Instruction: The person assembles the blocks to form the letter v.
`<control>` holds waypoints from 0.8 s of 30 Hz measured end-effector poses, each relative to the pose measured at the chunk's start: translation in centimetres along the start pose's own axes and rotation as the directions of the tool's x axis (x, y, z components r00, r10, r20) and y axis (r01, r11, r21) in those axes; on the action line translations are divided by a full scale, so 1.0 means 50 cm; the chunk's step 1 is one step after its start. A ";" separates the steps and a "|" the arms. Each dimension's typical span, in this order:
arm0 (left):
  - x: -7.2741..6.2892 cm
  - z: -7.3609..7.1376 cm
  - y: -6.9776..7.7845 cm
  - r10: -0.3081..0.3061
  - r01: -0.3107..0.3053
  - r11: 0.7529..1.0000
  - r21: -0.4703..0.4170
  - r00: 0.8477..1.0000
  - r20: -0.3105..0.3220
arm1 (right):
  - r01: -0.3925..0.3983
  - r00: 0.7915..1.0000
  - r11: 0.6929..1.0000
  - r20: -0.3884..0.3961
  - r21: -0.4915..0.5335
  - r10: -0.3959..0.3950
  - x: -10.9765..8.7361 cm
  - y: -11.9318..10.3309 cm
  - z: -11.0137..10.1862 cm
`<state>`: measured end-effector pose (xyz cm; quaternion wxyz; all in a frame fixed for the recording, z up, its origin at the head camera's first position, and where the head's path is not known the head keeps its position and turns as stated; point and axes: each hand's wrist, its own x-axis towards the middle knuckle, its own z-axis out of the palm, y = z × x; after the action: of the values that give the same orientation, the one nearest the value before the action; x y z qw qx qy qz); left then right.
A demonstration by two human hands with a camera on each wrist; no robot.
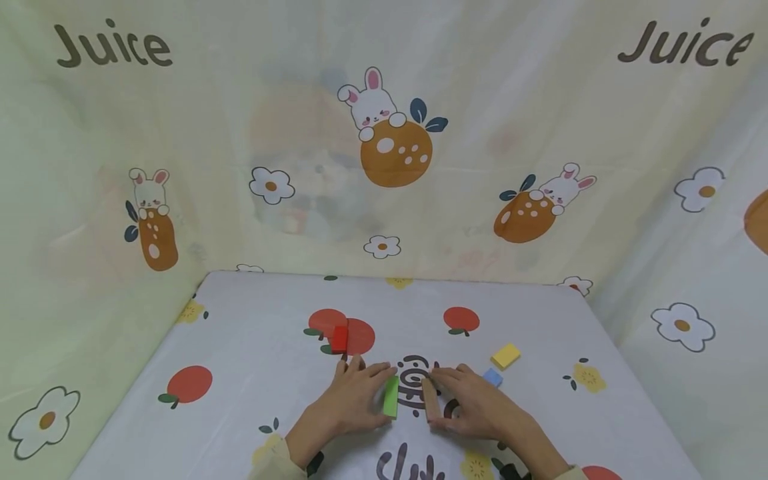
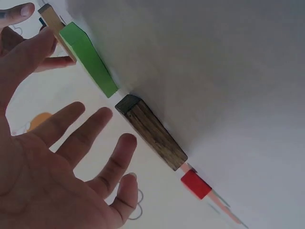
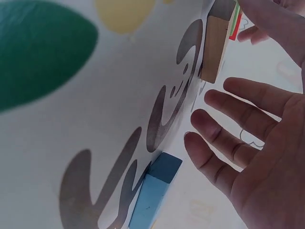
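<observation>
My left hand (image 1: 353,402) is beside a green block (image 1: 391,398), its thumb near one end and its index finger by the other. In the left wrist view a gap shows between the index fingertip and the green block. Facing it, my right hand (image 1: 480,405) spans a light wooden block (image 1: 431,400) the same way. The right wrist view shows that index fingertip slightly apart from the wood. A dark brown block (image 2: 152,131) lies past the left fingers, mostly hidden from the head view. Beyond it is a red block (image 1: 339,340).
A blue block (image 1: 493,378), partly covered by the right hand, lies near a yellow block (image 1: 506,357) at the right. The white tablecloth (image 1: 258,347) bears printed fruit, flowers and lettering. Printed curtains (image 1: 318,133) rise at the back and both sides.
</observation>
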<state>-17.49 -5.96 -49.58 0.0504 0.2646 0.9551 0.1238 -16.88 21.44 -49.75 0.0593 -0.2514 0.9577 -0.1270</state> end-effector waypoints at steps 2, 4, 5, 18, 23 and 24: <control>0.000 0.000 0.000 0.004 -0.004 1.000 -0.005 1.000 0.012 | 0.001 1.000 1.000 0.005 0.008 -0.001 0.001 0.000 0.001; -0.001 0.000 -0.001 0.006 -0.006 1.000 -0.009 1.000 0.015 | 0.004 1.000 1.000 0.008 0.016 -0.005 0.001 0.002 0.003; -0.001 -0.001 -0.001 0.008 -0.007 1.000 -0.011 1.000 0.014 | 0.006 1.000 1.000 0.012 0.015 -0.006 0.001 0.002 0.003; 0.006 0.007 -0.006 0.044 -0.043 0.999 0.021 0.999 -0.027 | 0.006 0.999 0.999 0.050 0.053 -0.008 0.001 -0.002 -0.001; 0.009 0.016 -0.010 0.040 -0.039 0.998 0.047 0.999 -0.024 | -0.005 0.998 0.998 0.063 0.067 0.001 0.001 -0.004 -0.001; 0.009 0.017 -0.010 0.037 -0.036 0.998 0.049 0.999 -0.024 | -0.005 0.998 0.998 0.065 0.067 0.000 0.001 -0.004 -0.002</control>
<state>-17.99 -5.94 -50.53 0.0300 0.2815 0.9534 0.1046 -16.85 21.26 -49.62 0.0989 -0.2521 0.9508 -0.1505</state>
